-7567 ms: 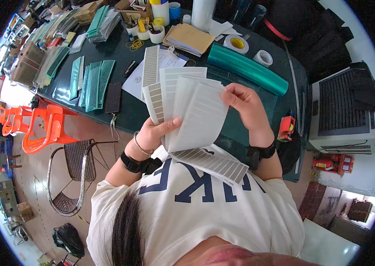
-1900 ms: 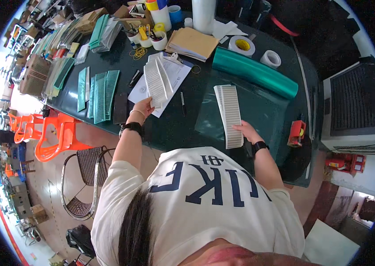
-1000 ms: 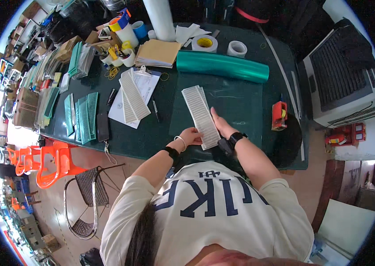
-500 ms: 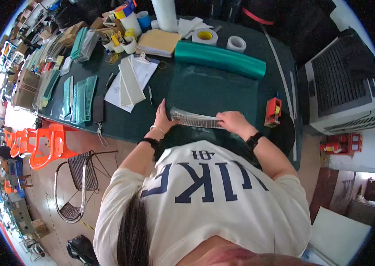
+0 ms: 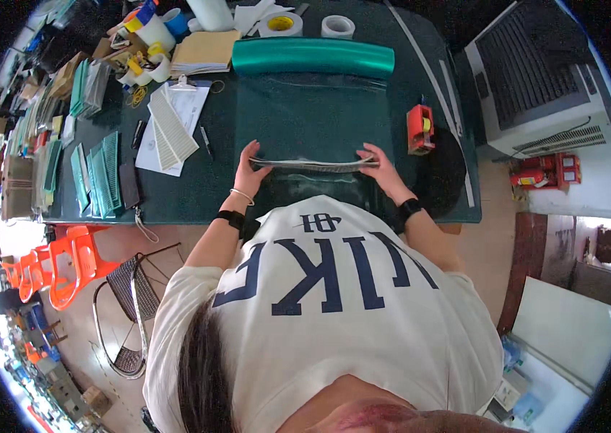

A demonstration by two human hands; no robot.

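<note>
A thin stack of narrow whitish strips (image 5: 314, 167) is held edge-on above the near part of the dark green table. My left hand (image 5: 250, 169) grips its left end, thumb and fingers on either side. At the opposite end my right hand (image 5: 379, 170) pinches the stack the same way. Under and beyond it, a sheet of clear film (image 5: 313, 108) lies on the table, reaching back to a shiny green roll (image 5: 313, 57). What is printed or ruled on the strips is hard to make out from this angle.
A red tape dispenser (image 5: 419, 130) stands to the right. Left of the film lie a clipboard (image 5: 191, 108) with pale ruled strips (image 5: 168, 133), a pen (image 5: 206, 141) and green strips (image 5: 107, 173). Tape rolls (image 5: 280, 24) and brown envelopes (image 5: 206, 53) sit farther back.
My right hand has shifted from gripping over the stack's top to holding its right end. The stack has turned from showing its ruled face to nearly edge-on. The whole view has shifted.
</note>
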